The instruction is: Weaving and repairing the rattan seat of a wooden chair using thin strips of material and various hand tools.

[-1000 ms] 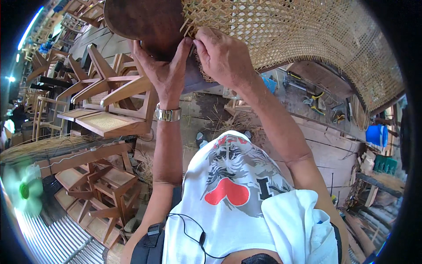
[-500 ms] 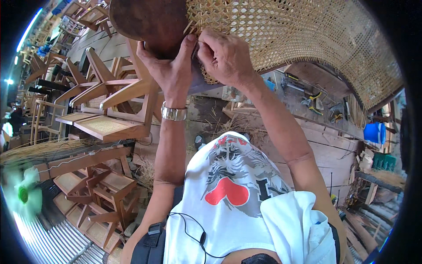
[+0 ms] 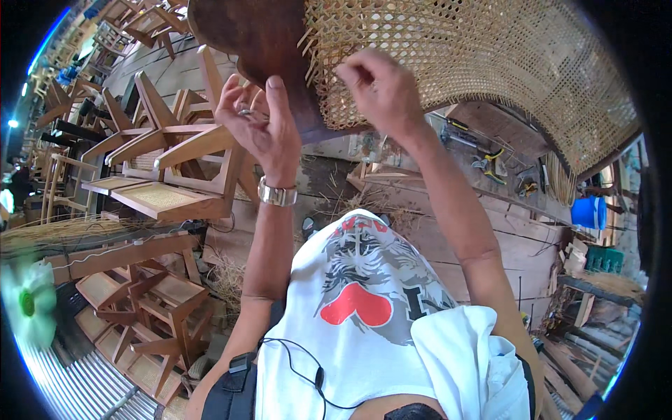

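One left hand (image 3: 264, 134), right hand (image 3: 393, 98), woven cane (image 3: 483, 59) nearby

The upper edge cuts off the woven cane panel (image 3: 476, 56) and the dark wooden board (image 3: 259, 35) beside it. Whether the curled fingertips of the right hand (image 3: 388, 91) pinch a strand is too small to tell. The fan's blades (image 3: 42, 308) blur near the left rim. The white shirt (image 3: 364, 357) partly hides the shoe (image 3: 308, 225) beyond it, and furniture at the far upper left is too small to tell apart
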Motion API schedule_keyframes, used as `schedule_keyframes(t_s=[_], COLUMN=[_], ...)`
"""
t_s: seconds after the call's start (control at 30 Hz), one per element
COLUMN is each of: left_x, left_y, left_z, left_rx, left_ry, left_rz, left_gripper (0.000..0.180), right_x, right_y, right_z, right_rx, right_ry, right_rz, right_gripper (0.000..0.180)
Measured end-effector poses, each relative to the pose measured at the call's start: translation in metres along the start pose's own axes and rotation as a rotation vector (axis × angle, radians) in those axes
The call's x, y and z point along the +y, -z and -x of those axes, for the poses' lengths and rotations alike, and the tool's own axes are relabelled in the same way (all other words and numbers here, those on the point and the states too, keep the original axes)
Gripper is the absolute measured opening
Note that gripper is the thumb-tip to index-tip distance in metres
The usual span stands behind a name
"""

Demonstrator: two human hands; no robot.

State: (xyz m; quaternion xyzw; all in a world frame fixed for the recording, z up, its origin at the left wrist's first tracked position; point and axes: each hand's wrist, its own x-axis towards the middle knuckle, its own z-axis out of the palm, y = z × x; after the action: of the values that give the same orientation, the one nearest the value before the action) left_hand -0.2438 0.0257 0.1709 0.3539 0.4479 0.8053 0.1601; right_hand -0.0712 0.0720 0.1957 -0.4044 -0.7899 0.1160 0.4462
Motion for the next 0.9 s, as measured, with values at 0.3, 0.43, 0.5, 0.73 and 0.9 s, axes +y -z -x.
schedule_keyframes(t_s=[0.3,0.43,0.5,0.73,0.9], left_x=[-0.028,-0.033,-0.032,-0.028,-0.031], left_y=[-0.022,-0.028,-0.029,-0.030,-0.028], left_z=[0.015,0.015,0.017,0.020,0.022], left_rx=[-0.142,-0.096,-0.085,-0.064,-0.119], left_ry=[-0.259,-0.246,-0.247,-0.303,-0.162], left_rz=[-0.279,-0.313,-0.337,-0.392,-0.258], left_gripper=[0.025,0.020,0.017,0.017,0.013], right_x=[-0.011,-0.012,-0.011,-0.013,-0.002], right_y=[-0.017,-0.023,-0.023,-0.020,-0.002], right_z=[-0.010,-0.011,-0.014,-0.015,-0.031], right_rx=[0.079,0.087,0.067,0.094,0.169], right_ry=[-0.127,-0.260,-0.343,-0.329,0.471], right_rz=[-0.002,-0.079,-0.152,-0.192,0.155], right_gripper=[0.017,0.018,0.020,0.017,0.022])
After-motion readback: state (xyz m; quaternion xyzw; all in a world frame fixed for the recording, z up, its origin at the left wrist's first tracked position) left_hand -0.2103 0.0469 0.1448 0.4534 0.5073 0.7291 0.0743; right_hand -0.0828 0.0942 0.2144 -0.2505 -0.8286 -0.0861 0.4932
